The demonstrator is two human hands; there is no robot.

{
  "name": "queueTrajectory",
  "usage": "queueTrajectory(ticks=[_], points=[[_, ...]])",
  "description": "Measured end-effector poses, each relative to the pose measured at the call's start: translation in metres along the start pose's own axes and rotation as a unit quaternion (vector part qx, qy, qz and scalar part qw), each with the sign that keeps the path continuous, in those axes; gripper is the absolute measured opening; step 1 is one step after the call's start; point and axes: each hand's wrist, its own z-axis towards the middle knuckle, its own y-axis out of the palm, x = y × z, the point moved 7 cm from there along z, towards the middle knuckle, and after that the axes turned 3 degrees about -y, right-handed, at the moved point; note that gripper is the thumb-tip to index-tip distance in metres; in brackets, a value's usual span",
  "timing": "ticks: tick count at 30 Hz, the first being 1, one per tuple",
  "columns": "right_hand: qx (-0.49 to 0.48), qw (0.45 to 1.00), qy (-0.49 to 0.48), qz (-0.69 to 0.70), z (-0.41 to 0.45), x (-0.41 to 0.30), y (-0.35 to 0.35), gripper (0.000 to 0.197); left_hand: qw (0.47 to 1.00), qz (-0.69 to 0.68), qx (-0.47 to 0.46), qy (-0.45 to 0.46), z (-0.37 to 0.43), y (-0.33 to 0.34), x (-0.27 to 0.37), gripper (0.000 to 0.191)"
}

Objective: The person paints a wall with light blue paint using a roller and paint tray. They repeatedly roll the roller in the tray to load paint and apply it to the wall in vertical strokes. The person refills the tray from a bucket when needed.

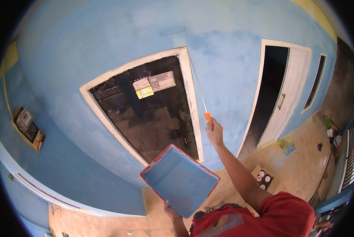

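In my right hand [214, 132] is the orange handle of a paint roller [207, 116], raised beside the window. Its thin metal rod runs up past the top corner of the white window frame [191, 97]. The roller's blue sleeve [173, 31] lies against the blue wall [105, 38] above that frame and blends with its colour. My left hand [171, 211] grips the lower edge of a red-rimmed paint tray [180, 180], tilted in front of me and coated with blue paint. Patches of the wall differ in shade.
Papers [153, 84] show on the dark window pane. To the right, a white door [286, 97] stands ajar. A cardboard box [273, 183] with several cans sits on the tiled floor [301, 160]. An electricity meter [27, 121] is mounted on the left wall.
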Motion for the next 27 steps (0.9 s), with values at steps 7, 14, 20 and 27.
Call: queueTrajectory(ticks=[7,14,20,27], points=[[-0.027,0.997,0.061,0.028,-0.051,0.029,-0.024,0.037,0.999,0.03,-0.012,-0.001,-0.005,0.008,0.0,0.053],[-0.008,0.991,0.088,0.099,-0.08,0.027,-0.053,0.033,0.999,0.039,-0.007,0.01,-0.009,0.006,-0.002,0.051],[-0.03,0.991,0.115,0.06,-0.044,0.021,-0.051,0.035,0.999,0.03,-0.037,-0.007,-0.008,0.017,-0.003,0.055],[-0.018,0.998,0.057,-0.005,-0.04,0.021,-0.047,0.035,0.999,0.018,0.022,-0.04,0.001,0.014,-0.015,0.052]])
